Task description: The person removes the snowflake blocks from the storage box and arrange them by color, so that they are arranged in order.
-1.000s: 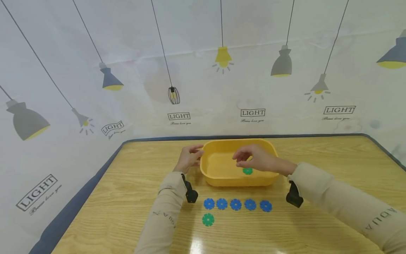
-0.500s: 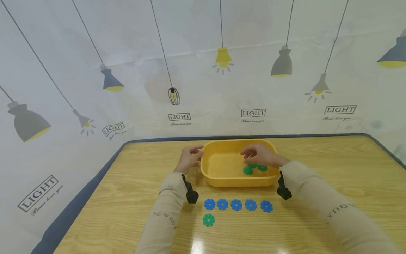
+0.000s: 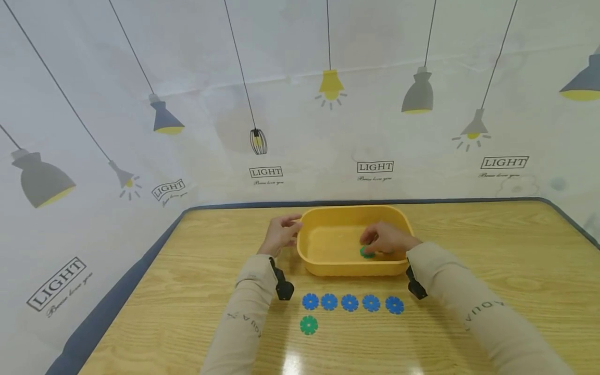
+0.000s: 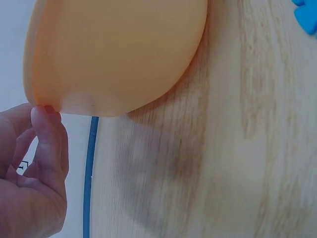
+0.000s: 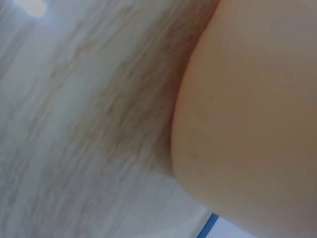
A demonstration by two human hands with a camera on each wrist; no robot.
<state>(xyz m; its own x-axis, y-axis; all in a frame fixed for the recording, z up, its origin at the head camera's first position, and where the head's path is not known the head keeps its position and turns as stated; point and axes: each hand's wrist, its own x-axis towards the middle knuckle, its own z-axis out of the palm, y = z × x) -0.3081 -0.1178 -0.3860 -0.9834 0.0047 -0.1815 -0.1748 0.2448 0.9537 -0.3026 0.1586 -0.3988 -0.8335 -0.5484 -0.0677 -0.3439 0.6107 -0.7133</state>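
A yellow plastic tub [image 3: 328, 245] stands on the wooden table. My left hand [image 3: 291, 225] holds the tub's left rim, and in the left wrist view a fingertip [image 4: 45, 113] touches the edge of the tub [image 4: 119, 54]. My right hand [image 3: 371, 249] reaches down inside the tub, its fingers curled on a green flower-shaped disc [image 3: 366, 253]; other discs under the hand are hidden. A row of several blue discs [image 3: 349, 302] lies in front of the tub, with a single green disc [image 3: 308, 325] below its left end. The right wrist view shows only the tub wall [image 5: 247, 114].
The table [image 3: 469, 234] has a dark blue edge [image 3: 140, 260] and meets a wall cloth printed with lamps at the back. Bare wood lies left and right of the tub. A blue disc [image 4: 308, 20] shows at the left wrist view's corner.
My right hand has dropped from above the tub down onto the green discs, covering most of them. The left hand has stayed on the rim.
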